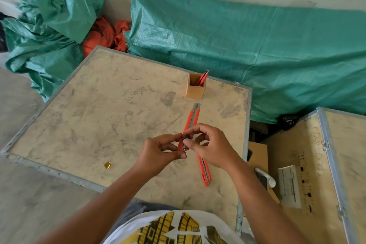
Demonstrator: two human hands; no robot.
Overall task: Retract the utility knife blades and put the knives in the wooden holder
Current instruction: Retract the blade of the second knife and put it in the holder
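Both hands are up over the near-middle of the crate lid [99, 105], working on one orange utility knife [191, 123]. Left hand [160, 154] has its fingers curled in, pinching the knife's lower end, and the right hand [210, 146] is closed loosely with thumb and forefinger on the black knob [186, 137] at the slider. That knife runs pretty much straight away from the person, tilted a touch right, with the blade [196, 106] sticking out the far end toward the wooden holder [195, 90]. A second orange knife [205, 172] lies flat on the lid just under the right hand, long axis going near-to-far, its butt end pointing back at the person; can't tell if its blade is out. The holder stands upright near the far edge of the lid, with a red and black knife [203, 79] already leaning in it. The surface is scuffed plywood with a metal rim, and there's a small gold scrap [107, 165] near the front edge. Behind it all are green tarps [237, 45] against a pale wall, with some orange cloth [103, 35] bunched between them, and another crate [316, 174] sits on the right.
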